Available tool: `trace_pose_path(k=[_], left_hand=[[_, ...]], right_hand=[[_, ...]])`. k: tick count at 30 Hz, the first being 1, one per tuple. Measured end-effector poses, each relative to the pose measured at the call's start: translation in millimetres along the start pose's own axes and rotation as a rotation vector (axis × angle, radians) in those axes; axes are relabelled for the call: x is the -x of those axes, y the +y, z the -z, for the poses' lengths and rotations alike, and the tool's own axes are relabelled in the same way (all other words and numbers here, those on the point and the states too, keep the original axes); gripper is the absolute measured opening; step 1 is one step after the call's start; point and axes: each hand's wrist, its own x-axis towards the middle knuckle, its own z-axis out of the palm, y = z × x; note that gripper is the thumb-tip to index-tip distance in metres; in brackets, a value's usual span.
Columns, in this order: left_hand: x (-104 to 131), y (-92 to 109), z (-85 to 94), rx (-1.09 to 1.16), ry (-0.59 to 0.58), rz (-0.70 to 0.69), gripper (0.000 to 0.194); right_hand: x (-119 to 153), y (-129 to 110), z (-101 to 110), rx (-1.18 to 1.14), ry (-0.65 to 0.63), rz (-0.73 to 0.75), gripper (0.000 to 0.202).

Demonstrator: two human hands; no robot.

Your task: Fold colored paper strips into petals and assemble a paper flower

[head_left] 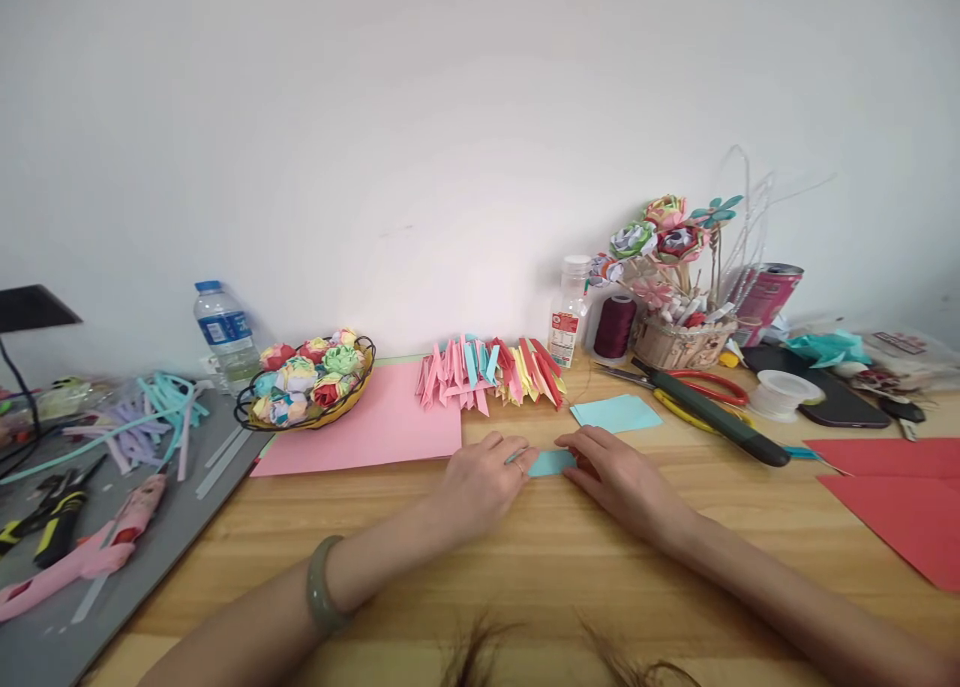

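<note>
My left grip (491, 482) and right grip (611, 472) each hold an end of the blue strip (551, 463), so on my feed it's between them, long axis side-to-side, neither nearer. More blue paper (619, 413) sits toward the bench's (525, 587) back edge.

The counter (555, 577) is light wood grain — with a blue paper strip (551, 463) flat near its middle. Pink paper (409, 422) lies at left, red sheets (900, 522) at right — light-blue paper (618, 413), a maroon thread spool (614, 328) and a bottle (568, 317) between.

The paper strip (550, 463) is light blue, the table (525, 567) wood-grained.
</note>
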Motion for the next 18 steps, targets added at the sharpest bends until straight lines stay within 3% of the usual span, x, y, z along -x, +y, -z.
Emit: trace_pose_path(k=[3, 7, 14, 18], left_hand=[[-5, 6, -1.8, 0.02, -0.049, 0.06, 0.032], [-4, 6, -6.1, -0.033, 0.0, 0.095, 0.027], [-2, 5, -7.7, 0.048, -0.123, -0.004, 0.023], [-3, 8, -5.0, 0.065, -0.1, 0.204, 0.025]], right_hand=[[2, -3, -5, -0.095, 0.028, -0.042, 0.025], [3, -12, -3, -0.202, 0.004, -0.06, 0.019], [5, -18, 4, -0.246, -0.074, 0.05, 0.02], [3, -8, -2, -0.15, 0.028, 0.008, 0.023]])
